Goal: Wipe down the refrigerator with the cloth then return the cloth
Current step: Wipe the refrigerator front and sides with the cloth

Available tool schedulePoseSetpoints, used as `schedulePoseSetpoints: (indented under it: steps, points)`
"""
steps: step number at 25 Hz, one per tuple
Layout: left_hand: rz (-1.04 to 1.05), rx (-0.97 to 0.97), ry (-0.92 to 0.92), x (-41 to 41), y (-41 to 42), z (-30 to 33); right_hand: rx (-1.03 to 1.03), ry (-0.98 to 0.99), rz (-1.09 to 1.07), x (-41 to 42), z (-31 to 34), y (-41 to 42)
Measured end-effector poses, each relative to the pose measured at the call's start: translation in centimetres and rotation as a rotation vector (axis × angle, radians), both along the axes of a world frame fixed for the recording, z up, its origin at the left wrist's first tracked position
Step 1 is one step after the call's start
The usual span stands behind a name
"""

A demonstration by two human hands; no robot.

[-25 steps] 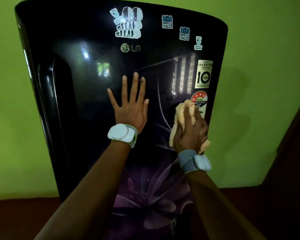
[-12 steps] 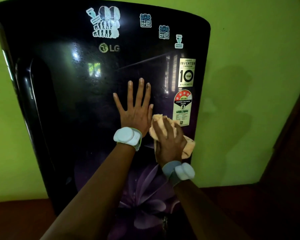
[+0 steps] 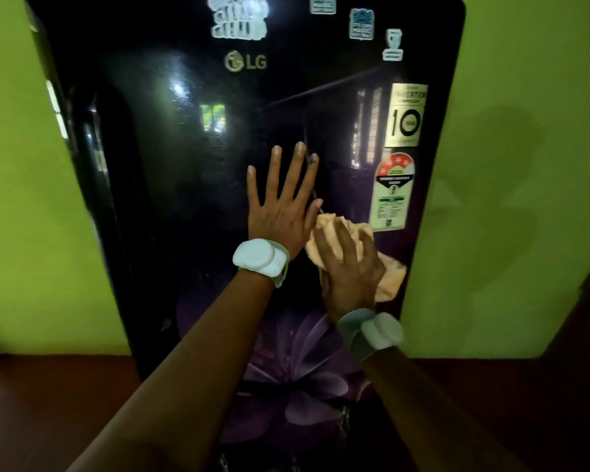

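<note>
Bare refrigerator door [image 3: 171,199] leftward; stickers [image 3: 392,192] close above right hand [image 3: 351,270].

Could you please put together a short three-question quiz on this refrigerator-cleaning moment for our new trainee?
1. True or false: the left hand lies flat and open on the refrigerator door.
2. Which hand presses the cloth to the door? A) left B) right C) both
3. Fill in: the cloth sits just below the energy rating ______ near the door's right edge.

Key:
1. True; the fingers are spread and hold nothing.
2. B; the right hand covers the bunched cloth.
3. sticker
</note>
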State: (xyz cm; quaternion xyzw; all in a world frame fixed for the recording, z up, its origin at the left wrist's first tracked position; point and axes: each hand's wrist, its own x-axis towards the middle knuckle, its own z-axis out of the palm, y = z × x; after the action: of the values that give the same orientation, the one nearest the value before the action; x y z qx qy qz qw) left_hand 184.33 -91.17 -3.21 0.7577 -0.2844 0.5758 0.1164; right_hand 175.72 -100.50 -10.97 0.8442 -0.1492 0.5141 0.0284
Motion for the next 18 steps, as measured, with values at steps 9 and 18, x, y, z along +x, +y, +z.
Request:
schedulePoseSetpoints:
  steps: [9,18]
  points:
    - [0.096,0.067,-0.077,3.8,11.5,1.7,-0.319,-0.005,0.068,5.7,2.7,11.1]
    - [0.162,-0.007,-0.118,8.0,21.1,2.6,-0.481,-0.004,0.066,10.5,3.7,20.0]
